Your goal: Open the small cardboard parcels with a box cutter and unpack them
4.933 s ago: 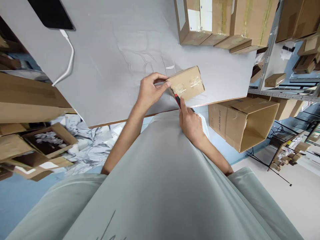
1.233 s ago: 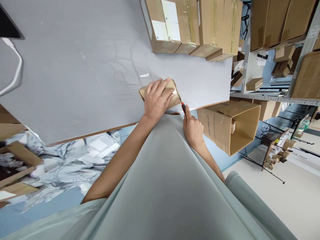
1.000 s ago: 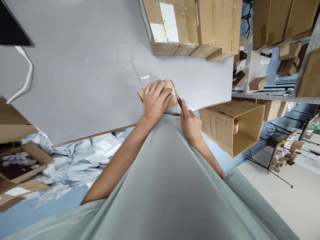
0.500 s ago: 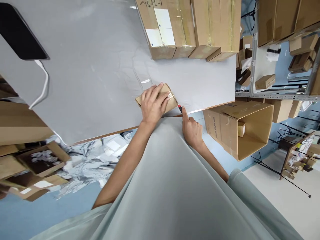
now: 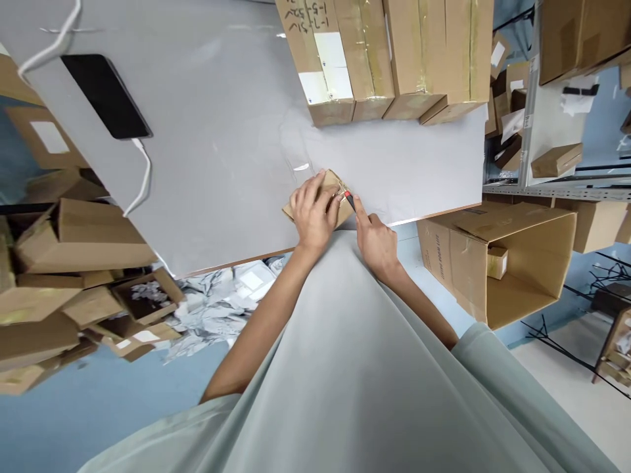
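A small brown cardboard box [image 5: 331,180] with clear tape lies at the front edge of the grey table [image 5: 221,197]. My left hand [image 5: 314,211] is on top of it, fingers bent over the box and holding it. In my right hand [image 5: 375,242] is a utility knife [image 5: 350,200] with a red and black handle, the forefinger stretched along it. The knife's tip is at the taped right end of the box; the blade itself is too small to make out. A scrap of clear tape [image 5: 300,167] lies just behind the box.
Several taped cartons [image 5: 365,59] stand in a row at the back of the table. A black phone [image 5: 108,95] with a white cable [image 5: 144,177] lies at left. To the right, a large open carton [image 5: 456,263] is below the table edge. Opened boxes [image 5: 89,243] pile up at left.
The view has shifted, so the table and phone appear further right. The knife has moved up along the taped end of the box. My left hand keeps its hold.
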{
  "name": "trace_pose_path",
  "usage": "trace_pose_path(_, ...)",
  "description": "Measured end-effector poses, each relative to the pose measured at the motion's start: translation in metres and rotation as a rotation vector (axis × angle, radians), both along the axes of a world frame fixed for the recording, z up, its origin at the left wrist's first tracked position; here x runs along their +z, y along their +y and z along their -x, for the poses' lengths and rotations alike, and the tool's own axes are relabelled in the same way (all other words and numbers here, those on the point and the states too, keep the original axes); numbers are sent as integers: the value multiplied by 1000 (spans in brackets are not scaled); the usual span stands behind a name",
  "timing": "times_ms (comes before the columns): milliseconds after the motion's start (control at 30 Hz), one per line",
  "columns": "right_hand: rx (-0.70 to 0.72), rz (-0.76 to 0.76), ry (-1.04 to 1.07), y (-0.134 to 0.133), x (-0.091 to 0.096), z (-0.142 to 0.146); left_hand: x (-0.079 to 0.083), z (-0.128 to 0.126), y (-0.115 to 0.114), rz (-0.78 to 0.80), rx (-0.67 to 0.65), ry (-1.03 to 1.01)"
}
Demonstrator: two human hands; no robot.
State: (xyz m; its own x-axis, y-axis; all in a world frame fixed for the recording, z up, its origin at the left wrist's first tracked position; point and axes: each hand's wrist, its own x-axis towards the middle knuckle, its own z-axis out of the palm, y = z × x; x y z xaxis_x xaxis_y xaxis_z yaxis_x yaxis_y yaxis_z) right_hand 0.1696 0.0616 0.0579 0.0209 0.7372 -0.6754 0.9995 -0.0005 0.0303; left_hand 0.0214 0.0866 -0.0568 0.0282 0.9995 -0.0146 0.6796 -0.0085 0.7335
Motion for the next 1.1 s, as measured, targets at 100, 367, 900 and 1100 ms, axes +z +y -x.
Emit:
trace_pose_path(100,-8,14,6,0,-2,-4,0,-6,-2,21,39,-19)
trace_pose_path(367,-33,26,-3,6,6,6,5,-7,-4,97,6,40)
trace_pose_path(900,-221,28,69,-29,47,-28,6,1,10,66,-136,84)
trace_pose_path(1100,-415,-226,222,-21,28,-58,27,-22,24,82,-233,119)
